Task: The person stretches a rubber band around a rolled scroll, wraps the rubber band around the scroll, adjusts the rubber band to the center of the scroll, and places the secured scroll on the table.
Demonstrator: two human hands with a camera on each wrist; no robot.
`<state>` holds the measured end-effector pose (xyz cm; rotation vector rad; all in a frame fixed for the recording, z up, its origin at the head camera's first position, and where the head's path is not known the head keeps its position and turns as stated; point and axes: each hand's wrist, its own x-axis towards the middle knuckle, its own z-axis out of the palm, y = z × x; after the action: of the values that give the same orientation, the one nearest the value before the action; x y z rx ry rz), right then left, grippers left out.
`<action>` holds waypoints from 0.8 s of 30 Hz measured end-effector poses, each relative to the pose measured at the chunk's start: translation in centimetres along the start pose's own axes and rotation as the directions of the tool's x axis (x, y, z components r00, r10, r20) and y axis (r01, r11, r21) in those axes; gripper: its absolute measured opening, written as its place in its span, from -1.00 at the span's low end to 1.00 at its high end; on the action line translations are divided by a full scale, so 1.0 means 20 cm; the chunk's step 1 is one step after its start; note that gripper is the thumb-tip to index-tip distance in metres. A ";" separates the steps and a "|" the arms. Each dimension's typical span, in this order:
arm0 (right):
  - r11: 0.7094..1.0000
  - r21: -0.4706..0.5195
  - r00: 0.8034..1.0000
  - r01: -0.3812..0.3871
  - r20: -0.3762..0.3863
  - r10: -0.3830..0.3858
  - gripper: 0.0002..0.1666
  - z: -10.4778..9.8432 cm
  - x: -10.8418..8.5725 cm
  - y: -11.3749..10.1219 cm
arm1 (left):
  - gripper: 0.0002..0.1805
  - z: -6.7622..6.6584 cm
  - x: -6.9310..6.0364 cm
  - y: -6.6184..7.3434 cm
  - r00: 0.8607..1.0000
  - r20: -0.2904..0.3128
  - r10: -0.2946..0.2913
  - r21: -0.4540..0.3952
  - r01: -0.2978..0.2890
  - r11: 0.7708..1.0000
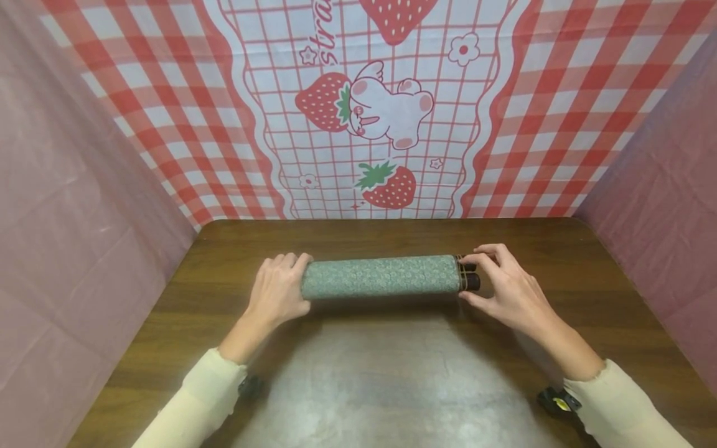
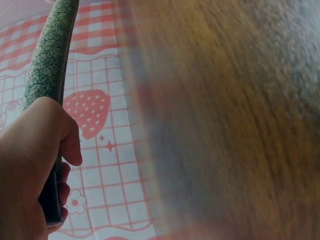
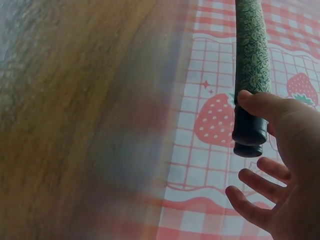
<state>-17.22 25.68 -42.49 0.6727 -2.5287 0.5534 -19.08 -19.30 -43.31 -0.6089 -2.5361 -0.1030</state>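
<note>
A rolled-up scroll with a green floral pattern stretches sideways between both hands, above the far half of the table. Two dark roller ends stick out on its right, one beside the other. My left hand grips the left end; in the left wrist view the thumb lies over it and the fingers curl round the dark end piece. At the other end, my right hand pinches the edge near the rollers between thumb and forefinger. Its remaining fingers are spread apart from the scroll.
The brown wooden table has a shiny, light-reflecting middle. Behind it hangs a red-and-white checked cloth with strawberry prints. Pink curtains close off both sides.
</note>
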 end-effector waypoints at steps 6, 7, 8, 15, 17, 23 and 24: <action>1.000 0.021 1.000 -0.007 -0.025 0.007 -0.55 -0.01 0.00 -0.01 | -0.24 0.00 0.00 0.00 1.000 -0.010 0.005 0.010 -0.005 1.000; 1.000 0.021 0.999 -0.007 -0.036 0.008 -0.62 0.00 0.00 -0.01 | -0.24 0.00 0.00 0.01 1.000 -0.012 0.006 0.009 -0.006 1.000; 1.000 0.020 0.999 -0.006 -0.047 0.007 -0.68 0.00 0.00 -0.01 | -0.24 0.00 0.00 0.01 1.000 -0.013 0.007 0.009 -0.007 1.000; 1.000 0.008 0.993 0.027 -0.117 -0.026 -0.69 0.00 0.01 -0.02 | -0.22 0.00 0.00 0.02 0.999 -0.040 0.025 0.010 -0.024 1.000; 1.000 0.012 0.993 0.011 -0.121 -0.009 -0.73 0.00 0.01 -0.03 | -0.22 0.00 0.00 0.03 0.998 -0.052 0.031 0.016 -0.030 0.999; 0.996 -0.015 0.995 -0.088 -0.054 0.087 -0.89 0.01 0.01 -0.06 | -0.25 -0.01 0.00 0.04 0.995 -0.090 0.053 0.054 -0.048 0.997; 0.994 -0.020 0.994 -0.104 -0.038 0.103 -0.90 0.01 0.01 -0.06 | -0.26 -0.01 0.00 0.04 0.994 -0.094 0.057 0.061 -0.051 0.997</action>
<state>-16.71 24.60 -42.25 0.5204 -2.5424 0.5670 -18.73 -18.55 -43.21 -0.6337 -2.4197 -0.0375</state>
